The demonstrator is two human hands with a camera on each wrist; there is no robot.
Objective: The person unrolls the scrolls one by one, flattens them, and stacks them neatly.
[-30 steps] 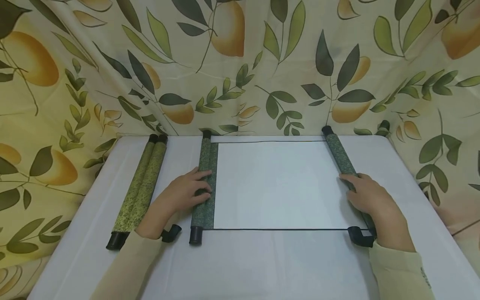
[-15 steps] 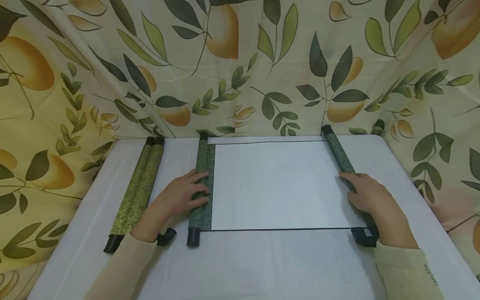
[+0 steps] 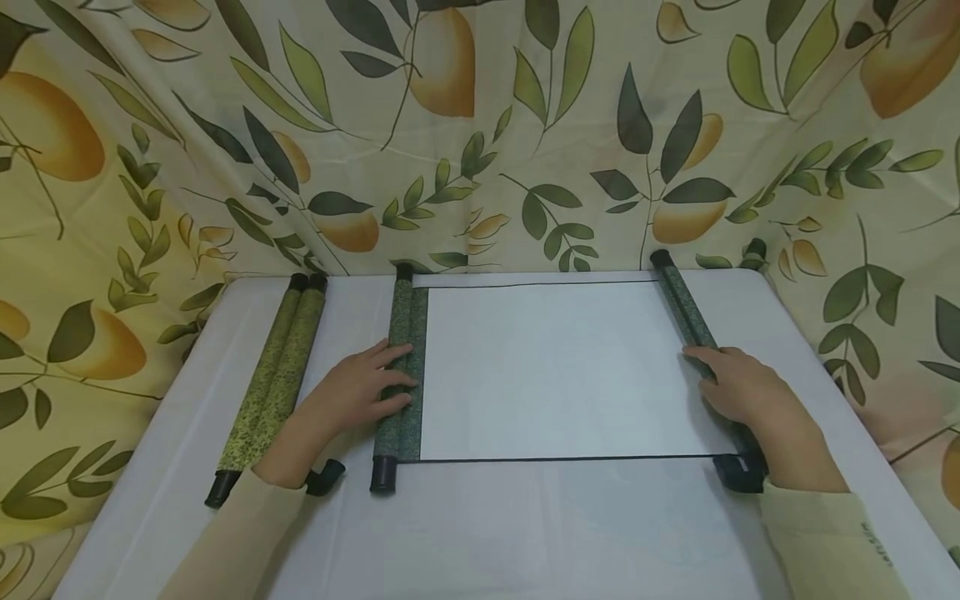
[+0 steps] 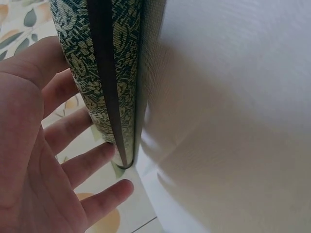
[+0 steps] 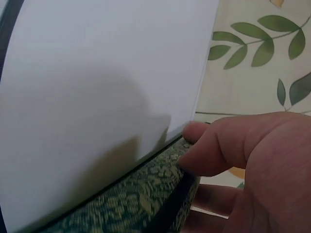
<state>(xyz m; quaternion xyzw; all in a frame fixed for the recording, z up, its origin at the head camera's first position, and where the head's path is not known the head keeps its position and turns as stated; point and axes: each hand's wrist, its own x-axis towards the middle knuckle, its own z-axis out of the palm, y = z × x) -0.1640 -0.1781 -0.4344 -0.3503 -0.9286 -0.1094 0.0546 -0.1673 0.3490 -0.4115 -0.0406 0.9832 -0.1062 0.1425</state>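
Observation:
A scroll with dark green patterned ends lies partly unrolled, its white sheet (image 3: pixel 562 375) flat between two rolls in the head view. My left hand (image 3: pixel 352 400) rests on the left roll (image 3: pixel 390 433), fingers spread and nearly straight. Seen from the left wrist, the fingertips (image 4: pixel 104 151) touch the patterned roll (image 4: pixel 77 48) along its dark strip. My right hand (image 3: pixel 750 396) grips the right roll (image 3: pixel 678 300), which slants toward me. The thumb (image 5: pixel 204 153) lies on top of that roll in the right wrist view, other fingers curled beneath and partly hidden.
Two yellow-green rolled scrolls (image 3: pixel 281 383) with black ends lie side by side left of my left forearm. All rests on a white-covered table (image 3: pixel 525 533). A fabric backdrop (image 3: pixel 480 150) with fruit and leaves hangs behind. Black pieces (image 3: pixel 742 472) sit by each wrist.
My right hand has shifted right with its roll, which has turned a little. The exposed white sheet is slightly wider. My left hand stays on the left roll; the head view moved slightly.

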